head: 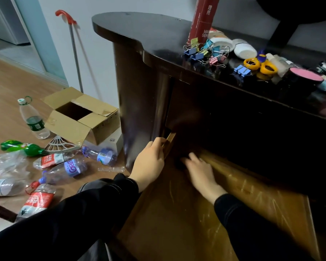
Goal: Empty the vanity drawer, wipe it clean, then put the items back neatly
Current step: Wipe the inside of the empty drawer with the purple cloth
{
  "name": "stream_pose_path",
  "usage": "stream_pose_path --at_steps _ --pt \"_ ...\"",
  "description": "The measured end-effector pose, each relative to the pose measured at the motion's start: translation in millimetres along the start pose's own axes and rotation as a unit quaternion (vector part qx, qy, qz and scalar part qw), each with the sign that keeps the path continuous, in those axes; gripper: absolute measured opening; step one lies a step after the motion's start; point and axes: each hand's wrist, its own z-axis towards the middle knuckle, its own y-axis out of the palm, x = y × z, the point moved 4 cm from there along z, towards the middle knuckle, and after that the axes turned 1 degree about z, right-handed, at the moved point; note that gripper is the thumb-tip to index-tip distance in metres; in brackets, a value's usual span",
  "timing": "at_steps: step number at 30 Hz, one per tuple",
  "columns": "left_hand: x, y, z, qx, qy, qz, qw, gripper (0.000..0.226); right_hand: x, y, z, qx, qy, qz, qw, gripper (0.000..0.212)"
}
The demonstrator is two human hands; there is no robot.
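L hand (149, 162) grips side wall of drawer (177, 219), fingers curled over its edge. R hand (200, 171) sits inside drawer, blurred; can't tell finger state.

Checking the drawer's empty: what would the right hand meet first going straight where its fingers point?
Probably the drawer's left wall, near the left hand gripping it. The right hand points into a dark, blurred corner, so something hidden there can't be excluded.
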Motion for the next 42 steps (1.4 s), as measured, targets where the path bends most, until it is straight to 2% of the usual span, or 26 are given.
stream_pose_path --at_steps 3,5,8,12,14,17,19,22,25,27,31,33,36,39,40,42 --pt "0.9 -0.6 -1.1 -0.006 -0.004 0.001 1.0 0.029 18.5 -18.7 24.7 0.014 0.076 0.007 0.997 0.048" --pt "1.4 -1.5 -1.5 -0.006 -0.004 0.0 1.0 0.03 11.0 -26.7 31.4 0.023 0.087 0.011 0.996 0.043" --pt "0.4 -0.7 -0.6 -0.001 0.004 0.0 1.0 0.029 -13.6 -11.4 7.7 0.003 0.037 0.016 0.999 0.044" --pt "-1.6 0.1 1.1 0.0 0.005 -0.006 1.0 0.029 -12.7 6.0 -26.1 0.004 -0.045 -0.005 0.999 0.062" --pt "-1.7 0.6 1.5 0.002 0.006 -0.001 1.0 0.029 3.2 -1.1 -8.9 0.02 -0.014 -0.025 0.999 0.057" --pt "0.1 0.3 0.1 -0.005 -0.001 -0.003 1.0 0.031 14.9 -21.0 22.4 0.02 0.084 -0.007 0.996 0.046" --pt "0.9 -0.6 -0.1 -0.007 -0.001 -0.003 1.0 0.032 6.9 -28.9 29.5 0.02 0.093 -0.015 0.995 0.04" --pt "-0.8 -0.7 0.7 0.002 0.001 -0.003 1.0 0.03 -10.1 -18.0 8.5 0.002 0.065 0.001 0.998 0.042" --pt "-3.2 1.6 2.0 0.001 0.002 -0.007 1.0 0.03 -22.2 4.0 -35.4 -0.023 -0.028 0.019 0.999 0.056" --pt "-3.8 2.0 1.6 0.001 0.002 -0.009 1.0 0.029 -12.5 4.8 -37.5 -0.025 -0.044 0.033 0.998 0.059" --pt "-2.3 1.1 -0.4 -0.009 -0.007 -0.01 1.0 0.03 1.0 -21.1 -3.6 -0.013 0.068 0.03 0.997 0.051" --pt "-0.8 -0.1 -0.7 -0.005 -0.004 -0.008 1.0 0.03 -8.9 -27.3 1.4 -0.021 0.084 0.011 0.996 0.049" --pt "-0.7 0.2 -0.4 0.001 0.001 -0.008 1.0 0.03 -32.8 -16.7 -19.5 -0.064 0.044 0.007 0.997 0.051" --pt "-2.2 1.5 1.1 0.001 0.001 -0.012 1.0 0.03 -45.9 -2.0 -51.9 -0.078 -0.062 -0.011 0.995 0.055" --pt "-2.5 1.5 1.2 0.001 0.0 -0.013 1.0 0.031 -41.4 -0.5 -52.4 -0.072 -0.072 -0.013 0.995 0.057" --pt "-1.6 1.2 0.5 -0.002 0.0 -0.011 1.0 0.031 -27.7 -7.1 -37.5 -0.059 -0.03 -0.019 0.998 0.058"
